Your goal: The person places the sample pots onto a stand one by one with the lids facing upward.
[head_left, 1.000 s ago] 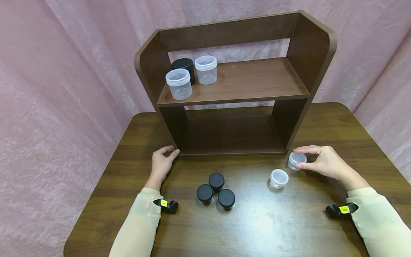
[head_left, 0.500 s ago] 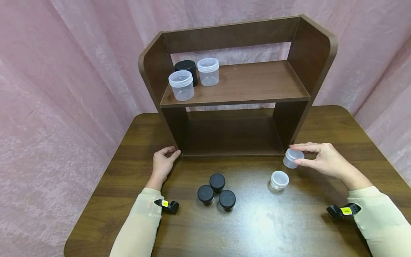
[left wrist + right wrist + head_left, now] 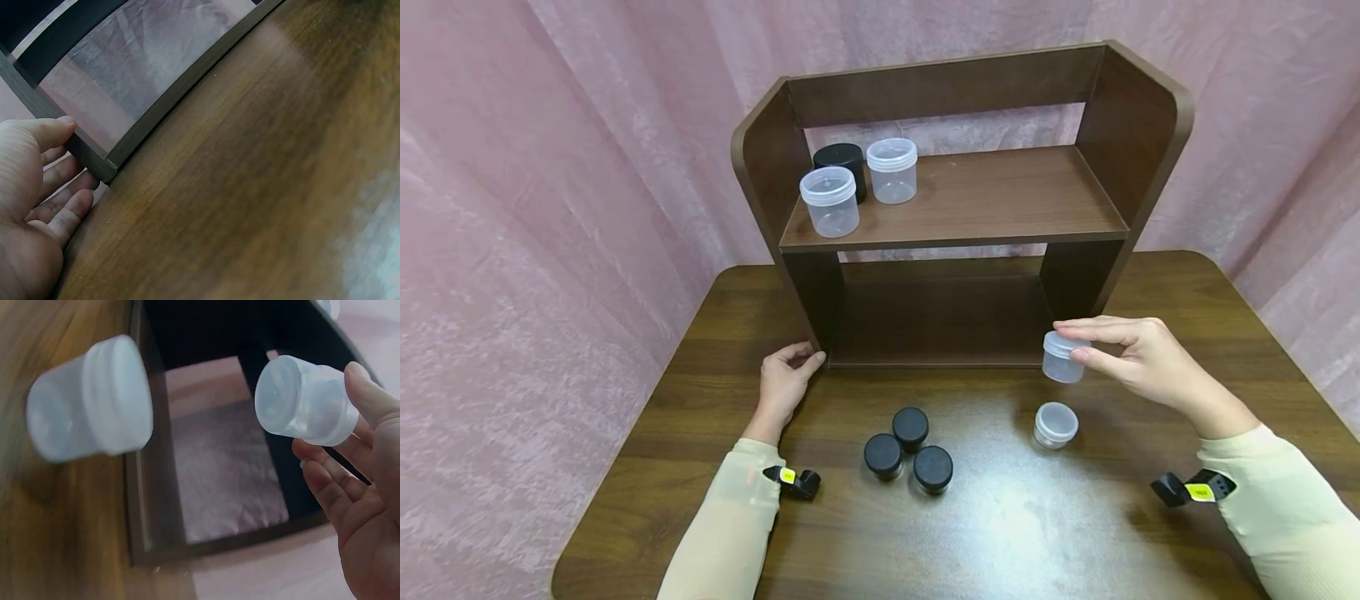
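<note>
My right hand [image 3: 1131, 362] pinches a small clear plastic jar [image 3: 1063, 360] by its lid, thumb on one side and fingers on the other. The jar is raised off the table, in front of the shelf's lower right corner; the right wrist view shows its base. A second clear jar [image 3: 1056, 425] stands on the table just below it, large at the left of the right wrist view [image 3: 90, 400]. At the shelf's lower left corner my left hand [image 3: 784, 385] holds the side panel [image 3: 90, 159] of the brown wooden shelf [image 3: 955, 242], thumb at its front edge.
Several jars are about: three black-lidded jars [image 3: 911, 428] cluster on the table [image 3: 1000, 550] at centre front. On the upper shelf's left end stand two clear jars [image 3: 834, 204] and a black one [image 3: 841, 158]. A pink curtain [image 3: 587, 167] hangs behind.
My right hand has lifted the clear jar from the table and carried it left and upward toward the shelf. The left hand stays at the shelf corner; the head view has shifted slightly.
</note>
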Available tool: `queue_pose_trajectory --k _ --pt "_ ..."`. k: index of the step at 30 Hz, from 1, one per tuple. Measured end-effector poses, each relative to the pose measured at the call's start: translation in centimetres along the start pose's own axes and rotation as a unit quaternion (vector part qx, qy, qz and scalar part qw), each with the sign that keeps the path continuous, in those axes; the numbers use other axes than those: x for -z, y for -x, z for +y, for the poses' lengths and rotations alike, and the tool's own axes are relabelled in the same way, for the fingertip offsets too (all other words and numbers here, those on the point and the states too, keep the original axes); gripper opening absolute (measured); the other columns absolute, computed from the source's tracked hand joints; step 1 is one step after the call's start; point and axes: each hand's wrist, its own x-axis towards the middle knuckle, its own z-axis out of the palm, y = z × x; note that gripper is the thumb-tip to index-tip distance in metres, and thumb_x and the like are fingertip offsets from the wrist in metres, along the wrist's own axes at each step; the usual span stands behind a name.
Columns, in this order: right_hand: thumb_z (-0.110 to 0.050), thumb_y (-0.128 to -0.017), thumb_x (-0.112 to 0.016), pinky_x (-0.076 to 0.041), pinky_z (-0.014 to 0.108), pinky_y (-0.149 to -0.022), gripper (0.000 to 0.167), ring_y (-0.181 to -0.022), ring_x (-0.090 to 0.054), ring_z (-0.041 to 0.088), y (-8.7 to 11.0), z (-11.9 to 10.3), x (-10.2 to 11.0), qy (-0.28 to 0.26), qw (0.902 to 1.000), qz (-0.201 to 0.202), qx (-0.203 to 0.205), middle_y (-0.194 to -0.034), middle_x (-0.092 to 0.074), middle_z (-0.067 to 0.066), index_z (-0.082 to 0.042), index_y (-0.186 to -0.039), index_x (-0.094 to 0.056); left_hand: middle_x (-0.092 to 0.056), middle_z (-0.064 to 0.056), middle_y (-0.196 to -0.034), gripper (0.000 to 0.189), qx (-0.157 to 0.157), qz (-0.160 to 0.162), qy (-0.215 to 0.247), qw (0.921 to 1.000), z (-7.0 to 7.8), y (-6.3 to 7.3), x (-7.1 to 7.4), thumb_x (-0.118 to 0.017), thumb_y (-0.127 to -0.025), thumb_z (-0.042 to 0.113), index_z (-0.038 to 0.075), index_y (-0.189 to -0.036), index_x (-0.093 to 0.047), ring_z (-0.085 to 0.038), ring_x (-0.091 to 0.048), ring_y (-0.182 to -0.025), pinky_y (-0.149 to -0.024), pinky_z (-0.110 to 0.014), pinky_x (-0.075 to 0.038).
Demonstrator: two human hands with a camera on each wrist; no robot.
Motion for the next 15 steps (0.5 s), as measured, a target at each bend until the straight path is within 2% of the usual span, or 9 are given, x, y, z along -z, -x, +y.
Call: queue_pose_trajectory --k 5,9,15 --pt "0.019 -0.069 -0.075 -0.044 0.015 -0.088 0.046 -0.108 -0.062 0.009 -1.8 -1.9 -0.3 -0.015 0.9986 0.025 0.044 -0.110 -0.070 0.013 0.000 -0.110 -0.071 -0.068 -0.013 -0.106 0.037 0.002 0.000 0.002 1.0000 0.0 0.0 0.0 -0.077 -0.083 0.028 0.002 -0.108 -0.071 -0.022 -0.061 -0.094 -0.074 -0.020 -0.048" --pt "0.025 -0.064 -0.072 -0.046 0.016 -0.087 0.044 -0.106 -0.063 0.012 -3.6 -4.5 -0.5 -0.028 0.9938 0.048 0.096 -0.104 -0.069 0.023 0.009 -0.105 -0.070 -0.068 -0.012 -0.106 0.035 0.001 0.002 -0.004 1.0000 0.1 0.1 0.0 -0.077 -0.084 0.027 0.002 -0.107 -0.071 -0.021 -0.061 -0.093 -0.074 -0.021 -0.048" --pt "0.021 -0.069 -0.073 -0.046 0.019 -0.088 0.036 -0.105 -0.064 0.015 -5.7 -7.5 -0.3 -0.024 0.9879 0.057 0.143 -0.101 -0.067 0.028 0.014 -0.103 -0.068 -0.069 -0.012 -0.104 0.034 -0.005 0.002 -0.016 0.9999 0.1 0.1 0.1 -0.077 -0.084 0.028 0.003 -0.106 -0.071 -0.021 -0.061 -0.091 -0.073 -0.023 -0.048"
